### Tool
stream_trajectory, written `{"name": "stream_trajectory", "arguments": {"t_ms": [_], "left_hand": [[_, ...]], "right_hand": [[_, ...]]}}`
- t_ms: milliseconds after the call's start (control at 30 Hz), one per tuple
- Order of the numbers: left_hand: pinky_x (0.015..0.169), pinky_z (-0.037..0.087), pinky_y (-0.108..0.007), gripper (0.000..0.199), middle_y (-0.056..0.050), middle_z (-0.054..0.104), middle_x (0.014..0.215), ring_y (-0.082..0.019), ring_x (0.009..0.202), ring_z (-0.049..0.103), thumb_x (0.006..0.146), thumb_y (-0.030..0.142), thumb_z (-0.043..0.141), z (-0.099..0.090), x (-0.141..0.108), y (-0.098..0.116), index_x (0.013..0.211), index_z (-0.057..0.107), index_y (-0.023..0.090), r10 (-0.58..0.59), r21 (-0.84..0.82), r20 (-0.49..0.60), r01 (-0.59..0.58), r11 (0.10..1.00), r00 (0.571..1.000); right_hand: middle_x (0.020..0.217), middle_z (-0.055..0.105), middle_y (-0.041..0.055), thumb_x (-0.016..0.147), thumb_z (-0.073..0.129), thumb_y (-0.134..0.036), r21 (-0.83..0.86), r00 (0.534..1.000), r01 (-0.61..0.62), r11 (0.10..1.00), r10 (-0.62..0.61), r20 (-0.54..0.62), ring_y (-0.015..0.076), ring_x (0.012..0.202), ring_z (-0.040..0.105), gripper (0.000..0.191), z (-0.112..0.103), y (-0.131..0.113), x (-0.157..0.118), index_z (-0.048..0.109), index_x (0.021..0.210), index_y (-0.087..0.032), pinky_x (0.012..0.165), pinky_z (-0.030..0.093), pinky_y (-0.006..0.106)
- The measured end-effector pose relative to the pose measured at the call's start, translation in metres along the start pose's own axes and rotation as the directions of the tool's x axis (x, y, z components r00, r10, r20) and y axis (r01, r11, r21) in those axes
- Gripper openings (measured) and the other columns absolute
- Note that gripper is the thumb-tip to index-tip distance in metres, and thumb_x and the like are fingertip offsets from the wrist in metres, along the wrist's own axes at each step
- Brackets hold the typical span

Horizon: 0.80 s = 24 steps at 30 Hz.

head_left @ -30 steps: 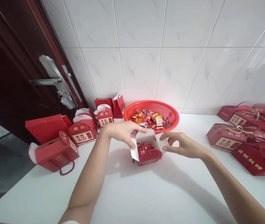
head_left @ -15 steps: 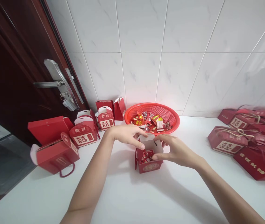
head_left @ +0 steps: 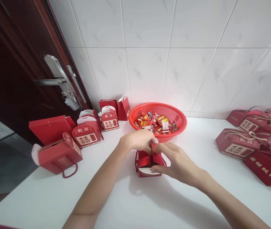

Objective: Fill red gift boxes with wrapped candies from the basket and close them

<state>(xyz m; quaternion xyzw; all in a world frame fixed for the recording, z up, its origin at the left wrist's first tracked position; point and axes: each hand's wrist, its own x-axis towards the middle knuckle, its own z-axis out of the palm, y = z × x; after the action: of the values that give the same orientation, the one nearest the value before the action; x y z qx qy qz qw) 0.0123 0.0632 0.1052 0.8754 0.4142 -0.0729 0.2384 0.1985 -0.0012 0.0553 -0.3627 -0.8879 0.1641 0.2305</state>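
Note:
In front of me a small red candy box (head_left: 150, 172) stands on the white table, with a red cord handle at its side. Its side flaps are folded inward over the opening, leaving a dark gap between them. My left hand (head_left: 139, 140) reaches over the back of the box, fingers bent down and partly hidden behind the flaps. My right hand (head_left: 173, 160) grips the right flap from the side, its thumb near the front edge. Just behind the box is a red plastic basket (head_left: 183, 122) of wrapped candies (head_left: 162, 121).
At the left stand several red boxes, among them an open one (head_left: 59, 154) lying tilted and a lidded one (head_left: 87, 133). More red boxes (head_left: 238, 144) with twine are piled at the right. A dark door (head_left: 11, 63) and a tiled wall (head_left: 149, 25) border the table.
Both hands have moved in closer over the box. Its side flaps, upright before, are now folded inward and cover most of the candies inside.

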Motion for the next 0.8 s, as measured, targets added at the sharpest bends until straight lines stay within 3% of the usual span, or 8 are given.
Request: {"name": "stream_trajectory", "arguments": {"t_ms": [100,233,333,500,667,800], "left_hand": [[0.051,0.03,-0.027,0.017,0.002,0.054,0.061,-0.015,0.061,0.049,0.074,0.033,0.069,-0.001,0.0,-0.005,0.066,0.063,0.019,-0.019,0.018,0.019,0.018,1.0,1.0],[0.05,0.027,-0.028,0.015,0.004,0.048,0.057,-0.013,0.056,0.043,0.074,0.027,0.067,-0.004,-0.002,-0.014,0.061,0.064,0.019,0.007,-0.008,0.038,-0.007,1.0,0.999],[0.052,0.03,-0.025,0.007,0.003,0.056,0.062,-0.013,0.06,0.047,0.074,0.024,0.069,-0.008,-0.004,-0.019,0.071,0.072,0.018,0.033,-0.017,0.028,-0.032,0.999,0.999],[0.064,0.038,-0.021,0.016,0.002,0.072,0.087,-0.015,0.08,0.061,0.077,0.024,0.073,-0.007,-0.006,-0.028,0.091,0.08,0.021,0.064,-0.07,-0.005,-0.065,0.995,0.998],[0.076,0.046,-0.022,0.017,0.0,0.072,0.093,-0.018,0.089,0.065,0.08,0.023,0.073,0.014,-0.015,-0.043,0.096,0.079,0.022,0.168,-0.147,-0.192,-0.198,0.969,0.967],[0.087,0.05,-0.028,0.023,-0.005,0.07,0.109,-0.021,0.098,0.067,0.083,0.026,0.072,0.044,-0.024,-0.059,0.105,0.078,0.023,0.154,-0.212,-0.436,-0.268,0.94,0.887]], "right_hand": [[0.087,0.067,0.0057,0.092,0.069,-0.033,-0.042,0.99,0.136,0.99,-0.137,-0.017,0.0201,0.075,0.058,0.02,0.008,0.005,-0.001,0.057,0.085,-0.02,0.069,0.045,0.032],[0.085,0.066,0.0054,0.098,0.062,-0.037,-0.052,0.97,0.236,0.97,-0.239,-0.047,0.0185,0.073,0.056,0.022,0.013,0.01,-0.002,0.06,0.086,-0.019,0.069,0.045,0.032],[0.086,0.067,0.0051,0.097,0.062,-0.036,-0.056,0.968,0.245,0.968,-0.248,-0.032,0.0187,0.074,0.057,0.019,0.013,0.01,-0.002,0.064,0.092,-0.018,0.069,0.045,0.032],[0.085,0.067,0.0051,0.097,0.062,-0.034,-0.058,0.974,0.226,0.972,-0.227,-0.019,0.0193,0.074,0.057,0.017,0.011,0.007,-0.002,0.065,0.091,-0.019,0.065,0.044,0.031],[0.085,0.067,0.0043,0.097,0.063,-0.03,-0.038,0.972,0.233,0.972,-0.233,0.005,0.0185,0.074,0.055,0.016,0.011,0.007,-0.001,0.064,0.086,-0.019,0.064,0.043,0.03],[0.082,0.066,0.0043,0.098,0.062,-0.029,-0.02,0.973,0.23,0.973,-0.229,0.04,0.0182,0.075,0.054,0.019,0.012,0.006,-0.001,0.065,0.082,-0.018,0.066,0.043,0.03]]}}
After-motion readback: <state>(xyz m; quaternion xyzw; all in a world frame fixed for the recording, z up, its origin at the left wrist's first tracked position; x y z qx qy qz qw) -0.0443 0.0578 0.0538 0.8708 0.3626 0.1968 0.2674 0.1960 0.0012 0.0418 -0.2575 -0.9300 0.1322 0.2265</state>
